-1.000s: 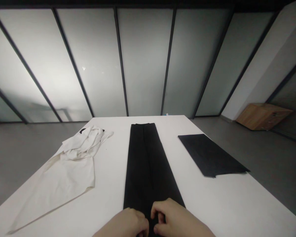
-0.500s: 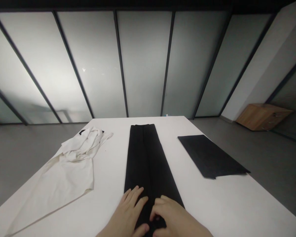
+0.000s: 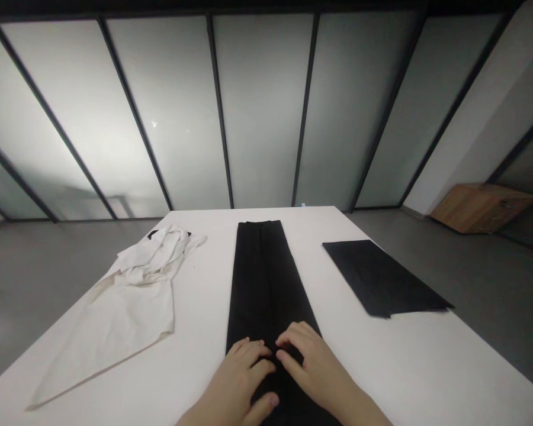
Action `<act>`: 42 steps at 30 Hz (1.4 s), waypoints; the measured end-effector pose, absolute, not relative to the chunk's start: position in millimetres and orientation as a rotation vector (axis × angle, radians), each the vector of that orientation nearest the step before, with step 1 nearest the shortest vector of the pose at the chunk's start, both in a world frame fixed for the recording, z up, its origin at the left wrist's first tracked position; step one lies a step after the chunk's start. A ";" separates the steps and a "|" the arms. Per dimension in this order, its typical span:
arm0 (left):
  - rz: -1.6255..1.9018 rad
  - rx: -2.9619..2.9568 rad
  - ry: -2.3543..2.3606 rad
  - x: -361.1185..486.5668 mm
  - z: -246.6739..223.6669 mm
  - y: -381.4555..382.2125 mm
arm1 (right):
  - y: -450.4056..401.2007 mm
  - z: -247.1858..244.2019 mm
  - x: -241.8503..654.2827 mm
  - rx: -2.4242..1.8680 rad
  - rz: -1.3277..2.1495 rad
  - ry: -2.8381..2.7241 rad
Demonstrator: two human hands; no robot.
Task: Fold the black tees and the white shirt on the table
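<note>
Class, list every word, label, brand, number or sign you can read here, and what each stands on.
None can be read.
Black garment, white garment, dark flat item: no lettering visible.
Small white-and-blue item near the far edge of the white table: too small to tell.
Bright mark on the frosted glass: too small to tell.

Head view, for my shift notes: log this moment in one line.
left hand: palm-down over black garment | right hand: curled over it | white cloth: left, rumpled at far end | dark cloth: right, lying flat
</note>
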State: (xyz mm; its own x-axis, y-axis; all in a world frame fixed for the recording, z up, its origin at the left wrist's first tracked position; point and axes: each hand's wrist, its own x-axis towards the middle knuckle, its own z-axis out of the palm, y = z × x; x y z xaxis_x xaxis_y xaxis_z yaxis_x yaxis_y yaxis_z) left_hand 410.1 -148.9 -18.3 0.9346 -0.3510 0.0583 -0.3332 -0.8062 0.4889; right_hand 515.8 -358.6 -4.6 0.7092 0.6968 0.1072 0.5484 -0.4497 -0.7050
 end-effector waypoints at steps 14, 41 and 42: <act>-0.111 2.573 -0.693 423.0 -23.2 -157.3 | -353.4 -14.5 510.1 -2.150 0.268 -1.063; -0.010 2.498 -0.436 421.6 -24.7 -126.7 | -343.7 -14.0 512.3 -2.354 0.281 -1.131; 0.001 2.497 -0.403 421.5 -24.4 -127.4 | -344.7 -13.6 512.9 -2.337 0.288 -1.132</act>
State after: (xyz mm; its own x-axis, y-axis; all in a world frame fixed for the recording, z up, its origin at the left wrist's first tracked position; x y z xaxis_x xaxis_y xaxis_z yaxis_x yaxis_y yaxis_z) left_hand 421.5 -127.4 -24.4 0.9538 -0.2861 0.0922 -0.2864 -0.7719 0.5675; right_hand 512.9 -344.7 -13.6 0.6277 0.7777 0.0345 0.6664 -0.5139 -0.5402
